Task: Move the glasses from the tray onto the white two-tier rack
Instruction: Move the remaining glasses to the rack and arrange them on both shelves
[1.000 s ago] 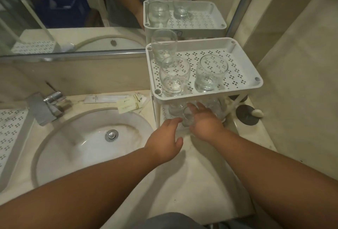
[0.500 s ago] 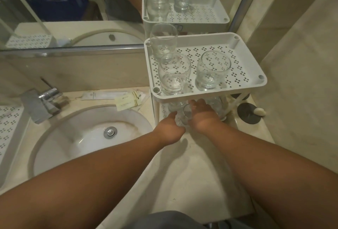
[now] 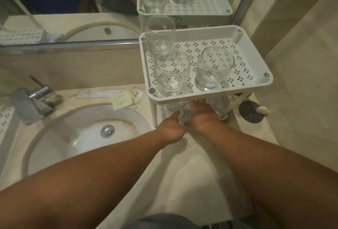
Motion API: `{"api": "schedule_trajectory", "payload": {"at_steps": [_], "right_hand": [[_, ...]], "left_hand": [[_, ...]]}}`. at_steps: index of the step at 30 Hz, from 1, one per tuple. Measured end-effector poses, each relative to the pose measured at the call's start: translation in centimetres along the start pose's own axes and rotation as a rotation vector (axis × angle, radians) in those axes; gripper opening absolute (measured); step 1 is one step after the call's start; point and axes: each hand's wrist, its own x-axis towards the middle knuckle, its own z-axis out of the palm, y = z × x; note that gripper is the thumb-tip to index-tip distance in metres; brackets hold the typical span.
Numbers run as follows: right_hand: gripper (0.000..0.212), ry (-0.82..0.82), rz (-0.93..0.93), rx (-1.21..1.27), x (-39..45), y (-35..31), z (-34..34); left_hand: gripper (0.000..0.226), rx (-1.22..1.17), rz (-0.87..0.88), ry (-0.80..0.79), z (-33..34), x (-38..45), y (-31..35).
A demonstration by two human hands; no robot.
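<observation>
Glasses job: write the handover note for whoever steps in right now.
Right hand: at the rack's lower tier, holding a small glass there.
Left hand: beside that glass, fingertips at it; grip unclear.
Done: three glasses upright on the top tier: tall glass, round glass left, round glass right. At least one more glass sits below.
Left: set this glass down, release. A white tray's edge shows far left; its contents are out of view.

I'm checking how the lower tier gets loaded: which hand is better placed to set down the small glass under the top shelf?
The right hand, probably. It reaches under the top shelf and appears to hold the small glass, though its fingers are hidden. The left hand sits lower, at the glass's left side.
</observation>
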Motion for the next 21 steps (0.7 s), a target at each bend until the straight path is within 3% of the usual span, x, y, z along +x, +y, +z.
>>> {"api": "schedule_trajectory", "payload": {"at_steps": [6,12,21], "right_hand": [[0.09,-0.011,0.013,-0.036,0.6,-0.2,0.4],[0.085,0.096,0.016,0.087,0.1,0.0,1.3],[0.085,0.24,0.008,0.027,-1.0,0.3,1.3]], "left_hand": [[0.084,-0.009,0.005,-0.015,0.8,0.3,-0.7],[0.078,-0.046,0.019,0.006,0.6,0.3,-0.9],[0.084,-0.054,0.126,0.11,0.3,-0.2,-1.4]]}}
